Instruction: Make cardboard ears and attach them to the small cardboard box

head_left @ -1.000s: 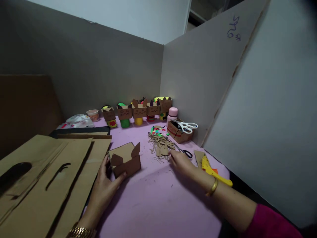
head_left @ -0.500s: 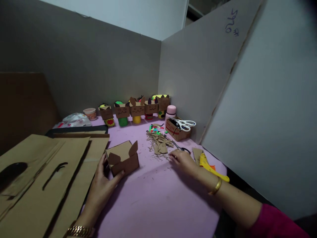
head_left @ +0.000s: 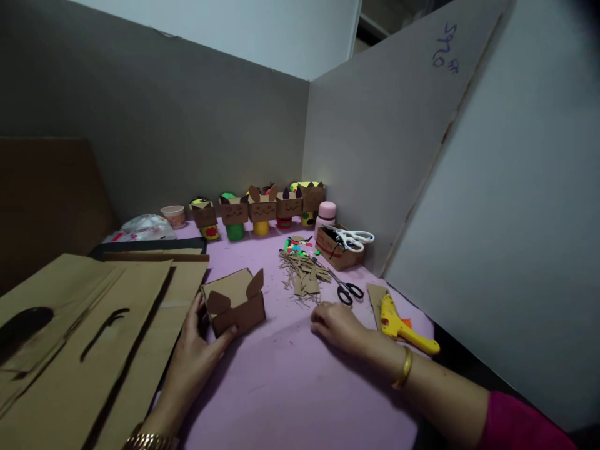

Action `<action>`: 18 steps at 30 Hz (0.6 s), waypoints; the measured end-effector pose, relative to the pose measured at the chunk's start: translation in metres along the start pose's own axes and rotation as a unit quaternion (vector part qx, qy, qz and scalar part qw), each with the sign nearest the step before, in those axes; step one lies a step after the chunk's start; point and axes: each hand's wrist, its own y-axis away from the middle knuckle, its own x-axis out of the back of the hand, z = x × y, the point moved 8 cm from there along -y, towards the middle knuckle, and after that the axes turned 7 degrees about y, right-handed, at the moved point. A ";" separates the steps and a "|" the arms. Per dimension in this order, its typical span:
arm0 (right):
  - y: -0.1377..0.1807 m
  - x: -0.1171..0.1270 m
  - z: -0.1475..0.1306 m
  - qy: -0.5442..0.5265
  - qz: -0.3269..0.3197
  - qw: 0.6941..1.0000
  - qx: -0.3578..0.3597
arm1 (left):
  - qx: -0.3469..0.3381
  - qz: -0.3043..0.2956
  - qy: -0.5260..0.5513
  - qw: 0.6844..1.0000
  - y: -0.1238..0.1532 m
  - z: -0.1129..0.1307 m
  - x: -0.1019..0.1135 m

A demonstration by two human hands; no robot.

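Note:
My left hand (head_left: 194, 353) rests on the purple table and holds the near side of a small cardboard box with two ear flaps (head_left: 234, 301). Palm down on the table lies my right hand (head_left: 340, 326), its fingers curled in; whether anything is under them I cannot make out. Just beyond it are black-handled scissors (head_left: 345, 290) and a heap of cardboard scraps (head_left: 304, 274). A yellow glue gun (head_left: 402, 322) lies to the right of that hand.
Large cardboard sheets (head_left: 79, 337) cover the left of the table. A row of cardboard animal figures (head_left: 260, 211) stands along the back partition, with a pink bottle (head_left: 325, 215) and a small box holding white scissors (head_left: 341, 245). Grey partitions wall the back and right.
My right hand has drawn back toward me, away from the scraps, uncovering the black scissors. The left hand and the box have stayed put.

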 end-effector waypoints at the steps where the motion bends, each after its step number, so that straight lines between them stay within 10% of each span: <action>1: 0.002 -0.004 -0.005 0.002 -0.009 1.000 0.007 | -0.005 0.000 0.003 1.000 0.000 0.000 0.000; 9: -0.016 0.043 0.036 0.050 0.022 0.996 -0.065 | -0.024 0.004 0.003 1.000 -0.003 -0.006 0.002; 18: 0.020 -0.011 0.054 0.109 -0.108 0.982 -0.112 | -0.019 0.003 0.015 1.000 0.000 -0.002 -0.001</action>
